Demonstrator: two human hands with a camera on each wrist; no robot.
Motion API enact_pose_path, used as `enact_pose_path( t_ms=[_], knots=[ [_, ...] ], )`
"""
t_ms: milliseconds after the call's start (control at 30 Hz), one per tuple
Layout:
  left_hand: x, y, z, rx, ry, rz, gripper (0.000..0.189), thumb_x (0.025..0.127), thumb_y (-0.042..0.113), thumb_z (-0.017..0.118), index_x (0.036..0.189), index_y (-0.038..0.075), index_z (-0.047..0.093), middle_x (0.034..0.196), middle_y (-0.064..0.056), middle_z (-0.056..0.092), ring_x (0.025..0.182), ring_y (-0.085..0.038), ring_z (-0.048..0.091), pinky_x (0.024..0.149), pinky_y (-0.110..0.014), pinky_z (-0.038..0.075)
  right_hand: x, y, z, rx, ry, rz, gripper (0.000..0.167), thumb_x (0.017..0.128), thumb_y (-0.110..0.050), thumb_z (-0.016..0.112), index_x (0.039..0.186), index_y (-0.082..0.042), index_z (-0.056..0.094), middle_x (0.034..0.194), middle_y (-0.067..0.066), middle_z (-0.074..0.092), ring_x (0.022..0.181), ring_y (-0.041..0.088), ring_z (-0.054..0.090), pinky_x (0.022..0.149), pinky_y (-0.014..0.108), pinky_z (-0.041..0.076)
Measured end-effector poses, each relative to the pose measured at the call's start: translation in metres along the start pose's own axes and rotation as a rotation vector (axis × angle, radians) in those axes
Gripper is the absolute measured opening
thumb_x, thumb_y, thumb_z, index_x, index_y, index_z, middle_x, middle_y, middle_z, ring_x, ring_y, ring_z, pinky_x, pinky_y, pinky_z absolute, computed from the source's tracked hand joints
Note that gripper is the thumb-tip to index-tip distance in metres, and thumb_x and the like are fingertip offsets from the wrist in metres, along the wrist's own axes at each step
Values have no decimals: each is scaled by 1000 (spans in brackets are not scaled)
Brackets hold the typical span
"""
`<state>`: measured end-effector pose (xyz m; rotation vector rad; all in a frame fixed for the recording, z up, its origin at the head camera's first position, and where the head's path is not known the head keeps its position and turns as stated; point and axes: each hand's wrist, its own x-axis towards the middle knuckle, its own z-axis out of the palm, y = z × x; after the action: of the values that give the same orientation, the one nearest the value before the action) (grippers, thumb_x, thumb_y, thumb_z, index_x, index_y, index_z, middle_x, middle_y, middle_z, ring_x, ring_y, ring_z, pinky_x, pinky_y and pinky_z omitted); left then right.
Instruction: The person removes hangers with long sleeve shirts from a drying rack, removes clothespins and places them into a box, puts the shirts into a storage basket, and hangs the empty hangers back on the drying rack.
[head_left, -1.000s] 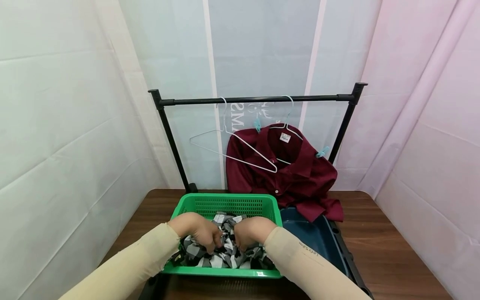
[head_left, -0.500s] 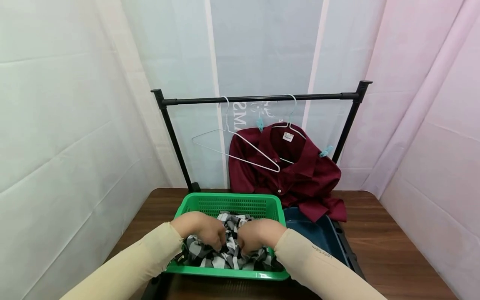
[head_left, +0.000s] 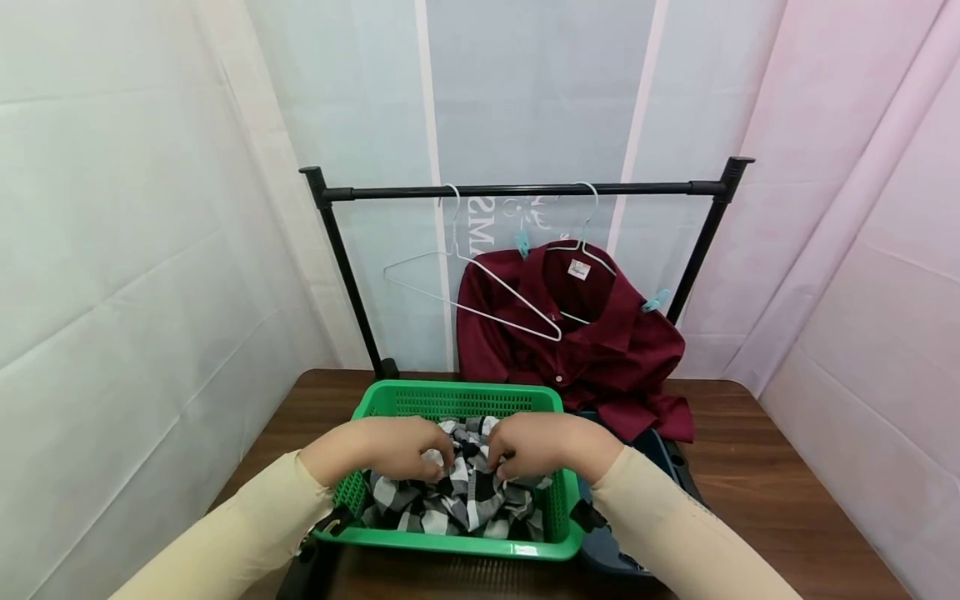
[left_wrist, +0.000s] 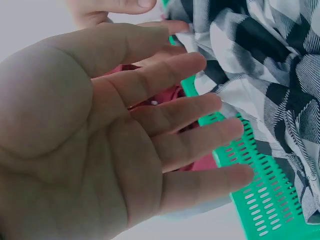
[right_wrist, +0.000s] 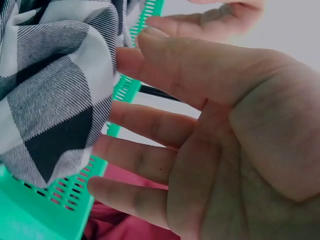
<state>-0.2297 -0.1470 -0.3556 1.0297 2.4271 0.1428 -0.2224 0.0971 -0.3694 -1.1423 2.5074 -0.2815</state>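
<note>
A green plastic basket (head_left: 450, 544) stands in front of me with a crumpled black, white and grey checked cloth (head_left: 471, 496) inside. Over its left side is my left hand (head_left: 397, 447), palm down, fingertips close to the fabric. In the left wrist view those fingers (left_wrist: 175, 112) lie nearly straight and spread, with nothing held. My right hand (head_left: 546, 443) hovers opposite, and a gap shows between its thumb and index finger. The right wrist view has its fingers (right_wrist: 145, 160) extended loosely, their tips right at the edge of the checked cloth (right_wrist: 60, 90).
Behind the basket, a black rack (head_left: 517, 191) carries an unused white wire hanger (head_left: 495, 317) and a maroon shirt (head_left: 517, 350) on another hanger, with light-blue clothespins (head_left: 656, 301) at its shoulders. A dark blue tray (head_left: 600, 546) sits right of the basket on the brown wooden table (head_left: 780, 483).
Both hands have risen out of the checked cloth and their curled fingers have loosened. More of the cloth shows between them. The head view has shifted slightly.
</note>
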Motion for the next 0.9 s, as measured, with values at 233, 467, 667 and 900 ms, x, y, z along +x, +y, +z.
enact_pose_path(
  t_ms=[233, 467, 667, 900],
  knots=[
    [-27, 3, -1, -47, 93, 133, 23, 105, 28, 60, 125, 21, 70, 127, 12, 65, 122, -10, 59, 100, -35, 51, -27, 3, -6, 19, 87, -53, 20, 102, -18, 66, 118, -18, 76, 132, 0, 65, 123, 12, 60, 95, 31, 53],
    [-47, -5, 5, -82, 225, 146, 26, 106, 25, 59, 130, 22, 67, 132, 8, 64, 123, -13, 60, 96, -35, 54, -59, 10, -2, -40, 278, -66, 22, 102, -20, 66, 123, -22, 74, 130, -7, 65, 117, 9, 63, 90, 33, 56],
    [-54, -24, 6, -135, 333, 97, 27, 106, 26, 60, 131, 20, 67, 131, 8, 65, 122, -15, 61, 95, -41, 54, -85, 22, 8, -85, 450, -58, 23, 100, -19, 69, 122, -25, 73, 123, -11, 67, 112, 8, 65, 90, 34, 57],
    [-70, -42, 15, -225, 427, 64, 26, 106, 34, 58, 130, 26, 66, 129, 10, 65, 119, -15, 62, 95, -44, 54, -107, 38, 26, -63, 538, -8, 26, 101, -22, 68, 126, -29, 70, 126, -14, 65, 113, 7, 65, 90, 34, 57]
  ],
)
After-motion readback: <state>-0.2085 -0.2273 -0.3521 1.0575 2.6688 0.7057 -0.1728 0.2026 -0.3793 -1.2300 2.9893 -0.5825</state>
